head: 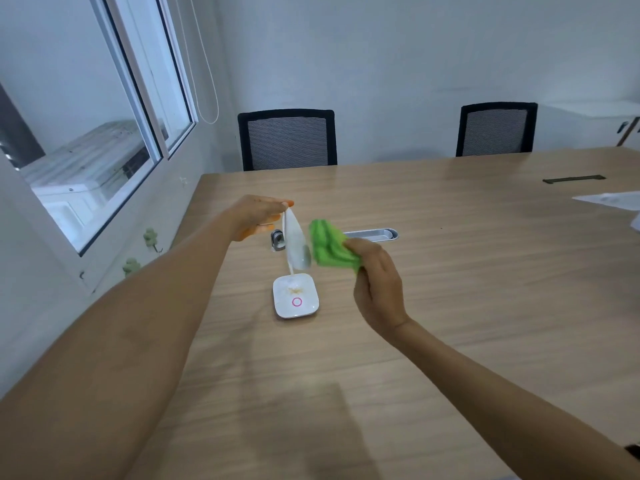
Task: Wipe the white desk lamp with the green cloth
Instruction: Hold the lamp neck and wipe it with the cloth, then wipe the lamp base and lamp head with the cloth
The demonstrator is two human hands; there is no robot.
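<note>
Near the middle of the frame, on the wooden bench [450,306], I see the white desk lamp [295,271] standing on its square base, which shows a pink ring and a yellowish smudge. Its head is tilted up on edge, and my left hand [258,218] reaches in from the lower left and pinches the top tip of that head between closed fingers [285,203]. Just right of the lamp head, my right hand [377,289] comes in from the lower right with its fingers wrapped tight around a bunched green cloth [329,247]. The cloth sits right beside the lamp head; I cannot tell whether they touch. Behind the lamp, a silver cable port [372,234] is set into the bench, with a small dark object beside it that I cannot make out. Two black mesh chairs [287,138] stand at the far edge, a window [104,133] fills the upper left, and some white paper [609,199] lies at the right edge.
</note>
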